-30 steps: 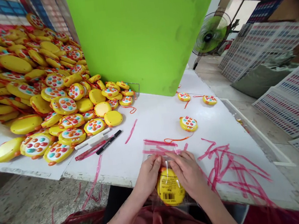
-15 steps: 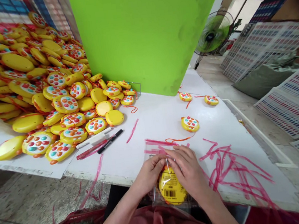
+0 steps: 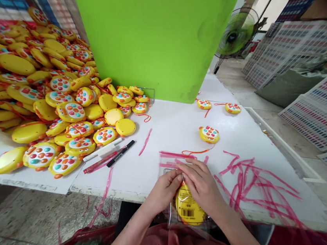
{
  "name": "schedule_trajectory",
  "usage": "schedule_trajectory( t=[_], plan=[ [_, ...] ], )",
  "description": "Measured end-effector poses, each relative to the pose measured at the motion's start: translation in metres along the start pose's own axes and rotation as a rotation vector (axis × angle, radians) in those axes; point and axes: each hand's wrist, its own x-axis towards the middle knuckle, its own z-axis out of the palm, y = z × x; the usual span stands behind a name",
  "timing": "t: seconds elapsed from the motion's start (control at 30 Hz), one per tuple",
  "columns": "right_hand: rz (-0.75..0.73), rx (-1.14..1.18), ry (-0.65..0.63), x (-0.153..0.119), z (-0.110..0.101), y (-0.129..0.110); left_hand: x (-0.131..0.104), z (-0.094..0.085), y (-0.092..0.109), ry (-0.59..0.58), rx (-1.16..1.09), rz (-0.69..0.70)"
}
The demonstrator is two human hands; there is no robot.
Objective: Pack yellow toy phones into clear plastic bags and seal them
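Observation:
A clear plastic bag (image 3: pixel 173 211) printed with black lines and a barcode lies at the table's front edge, with a yellow toy (image 3: pixel 191 208) inside it. My left hand (image 3: pixel 167 187) pinches the bag's upper part between thumb and fingers. From the other side, my right hand (image 3: pixel 198 181) bends its fingers over the same part of the bag, thumb close to the left one. The fingertips hide what exactly they grip. Just beyond my hands, pink strips (image 3: pixel 177 155) lie along the bag's far end, and an orange cord (image 3: pixel 196 151) runs to a yellow toy with coloured buttons (image 3: pixel 209 134).
A large heap of yellow button toys (image 3: pixel 70 111) fills the left side. Near it lie a black marker (image 3: pixel 121 153), a white pen (image 3: pixel 103 149) and a red pen (image 3: pixel 101 162). Pink strips (image 3: pixel 254 183) tangle at right. A green panel (image 3: pixel 154 41) stands behind; a fan (image 3: pixel 233 36) is beyond.
Both hands stay at the bag's upper part, with only a slight shift of the fingers. The whole view has moved a little.

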Motion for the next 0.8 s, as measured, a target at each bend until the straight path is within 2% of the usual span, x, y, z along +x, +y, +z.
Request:
schedule_trajectory(
  t=[0.23, 0.8],
  plan=[
    [0.022, -0.01, -0.034, -0.0016, 0.0005, 0.0009, -0.0008, 0.0004, 0.0017, -0.009, 0.039, 0.003],
    [0.045, 0.007, -0.006, -0.0015, -0.0016, 0.0026, -0.0006, -0.0015, -0.0002, -0.059, 0.037, -0.004]
  ],
)
